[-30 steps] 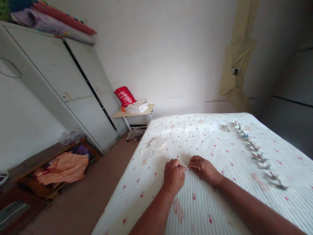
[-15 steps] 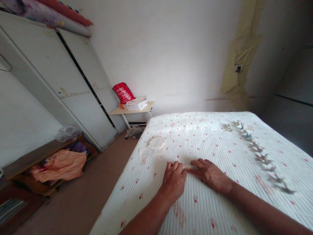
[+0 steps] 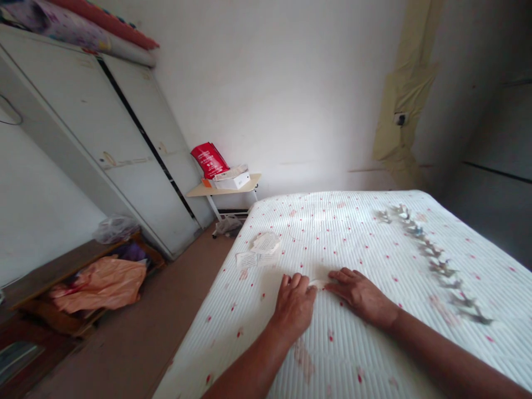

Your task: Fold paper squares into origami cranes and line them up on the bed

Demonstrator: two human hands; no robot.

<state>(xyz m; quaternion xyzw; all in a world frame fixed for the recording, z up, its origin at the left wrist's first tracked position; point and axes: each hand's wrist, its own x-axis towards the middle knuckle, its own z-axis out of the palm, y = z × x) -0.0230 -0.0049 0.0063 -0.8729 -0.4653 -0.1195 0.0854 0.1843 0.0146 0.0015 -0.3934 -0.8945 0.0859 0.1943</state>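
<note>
Between my two hands a small pale piece of paper point(image 3: 319, 283) lies on the quilted bed cover point(image 3: 332, 354). My left hand point(image 3: 294, 302) has its fingers closed at the paper's left end. My right hand point(image 3: 359, 293) rests at the paper's right end, its fingers bent together and touching it. Beyond my left hand are several printed paper pieces point(image 3: 266, 244), loosely overlapping. On the right side of the bed runs a long row of small folded paper figures point(image 3: 436, 255).
A small table point(image 3: 199, 191) with a red bag point(image 3: 210, 160) and a white box point(image 3: 238, 180) stands past the bed's far left corner. A tall cabinet point(image 3: 137, 166) is at the left, with an orange plastic bag point(image 3: 102, 282) on a low wooden piece.
My right hand has shifted slightly away from my left hand, and more of the pale paper shows between them. The view has moved a little.
</note>
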